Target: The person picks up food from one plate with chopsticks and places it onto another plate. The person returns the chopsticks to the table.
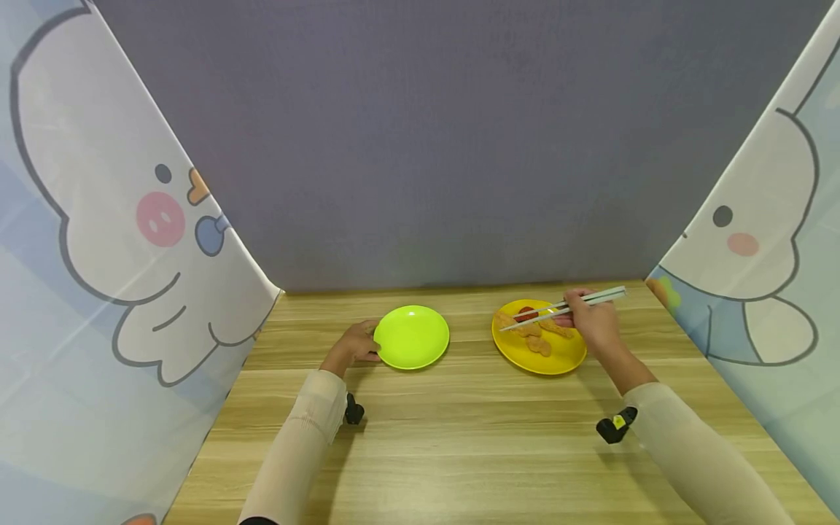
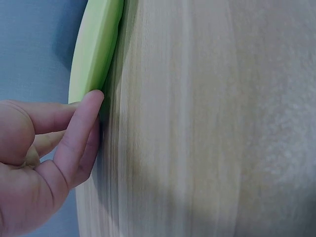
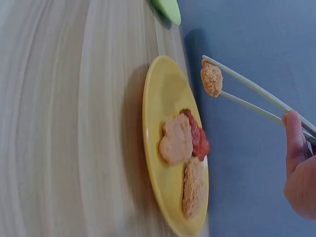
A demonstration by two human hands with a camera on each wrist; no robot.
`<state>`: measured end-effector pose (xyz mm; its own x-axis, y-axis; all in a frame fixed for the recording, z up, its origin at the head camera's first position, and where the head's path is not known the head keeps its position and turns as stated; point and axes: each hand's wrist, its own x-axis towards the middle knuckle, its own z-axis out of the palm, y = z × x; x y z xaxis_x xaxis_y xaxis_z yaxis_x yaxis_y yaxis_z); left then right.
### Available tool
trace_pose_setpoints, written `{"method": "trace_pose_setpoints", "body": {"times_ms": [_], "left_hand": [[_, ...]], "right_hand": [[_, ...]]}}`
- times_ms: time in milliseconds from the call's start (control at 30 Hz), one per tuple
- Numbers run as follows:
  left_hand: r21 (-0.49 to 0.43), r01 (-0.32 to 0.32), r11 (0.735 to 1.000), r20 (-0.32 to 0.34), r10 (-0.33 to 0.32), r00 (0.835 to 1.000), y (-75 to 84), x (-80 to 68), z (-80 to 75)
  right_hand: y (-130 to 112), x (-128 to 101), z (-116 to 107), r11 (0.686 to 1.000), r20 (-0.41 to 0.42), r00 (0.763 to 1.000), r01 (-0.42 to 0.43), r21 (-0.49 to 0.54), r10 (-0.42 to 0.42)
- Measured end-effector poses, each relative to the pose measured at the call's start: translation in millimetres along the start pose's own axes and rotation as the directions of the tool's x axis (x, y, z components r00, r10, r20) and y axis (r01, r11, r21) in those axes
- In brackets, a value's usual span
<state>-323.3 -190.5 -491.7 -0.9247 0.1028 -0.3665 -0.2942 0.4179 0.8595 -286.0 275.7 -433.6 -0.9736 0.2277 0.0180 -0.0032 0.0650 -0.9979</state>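
Picking up, apparently: the right hand (image 1: 593,321) is pinching chopsticks (image 1: 607,294), holding a breaded piece (image 3: 212,79) clear of the yellow plate (image 1: 558,362); the left hand (image 1: 357,341) is pinching the green plate (image 1: 412,337). Next is likely demanding steady pressure.

Left sleeve (image 1: 285,452) and right sleeve (image 1: 705,456) both long, cream. Black wrist devices (image 1: 354,410), angular; right one has yellow patch (image 1: 619,421). Left cuff: faint reddish marks. Black band (image 1: 258,520) farther up.

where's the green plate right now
In the head view, the green plate sits on the table, left of the yellow plate, its left rim pinched by the left hand.
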Motion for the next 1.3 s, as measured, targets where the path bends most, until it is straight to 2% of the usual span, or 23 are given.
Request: {"method": "trace_pose_setpoints", "body": {"times_ms": [200,400,800,1033,1300], "left_hand": [[0.01,0.003,1.0,-0.007,-0.003,1.0,-0.6,2.2,-0.6],[0.008,0.009,1.0,-0.003,-0.009,1.0,0.2,1.1,-0.6],[-0.003,0.017,1.0,-0.008,-0.017,1.0,2.2,-0.8,-0.2],[-0.008,0.019,1.0,-0.014,-0.019,1.0,3.7,-1.7,-0.3],[-0.007,0.021,1.0,-0.016,-0.022,1.0,2.7,-0.7,1.0]], "right_hand": [[-12,-3,16,0.997,0.032,0.999,-0.027,0.076,0.025],[-23,-8,33,0.995,0.061,0.998,-0.031,0.099,0.025],[-1,2,64,0.989,0.07,0.997,-0.026,0.148,0.015],[4,2,83,0.996,0.073,0.997,-0.021,0.088,0.015],[12,-1,106,0.989,0.078,0.997,0.001,0.146,-0.012]]}}
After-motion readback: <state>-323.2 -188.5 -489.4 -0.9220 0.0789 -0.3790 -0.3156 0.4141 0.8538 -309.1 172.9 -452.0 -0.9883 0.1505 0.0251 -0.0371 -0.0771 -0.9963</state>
